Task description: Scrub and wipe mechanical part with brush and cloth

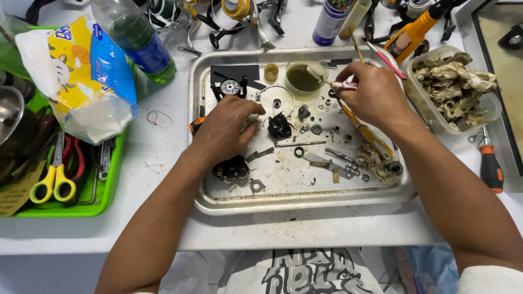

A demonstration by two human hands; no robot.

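A white worktable point(163, 163) under bright, even light fills the view, its front edge nearest the viewer, with a dark-framed panel point(498, 65) at the far right.

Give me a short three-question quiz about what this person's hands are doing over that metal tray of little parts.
1. True or false: the right hand holds a small brush whose tip is at the small cup of greenish liquid.
2. On which side of the metal tray do the yellow-handled scissors lie: A) the person's left, B) the person's right, C) inside the tray?
3. Fill in: the left hand rests on the tray beside a small ____ coloured part.

Key: 1 true; 2 A, in the green bin; 3 black.
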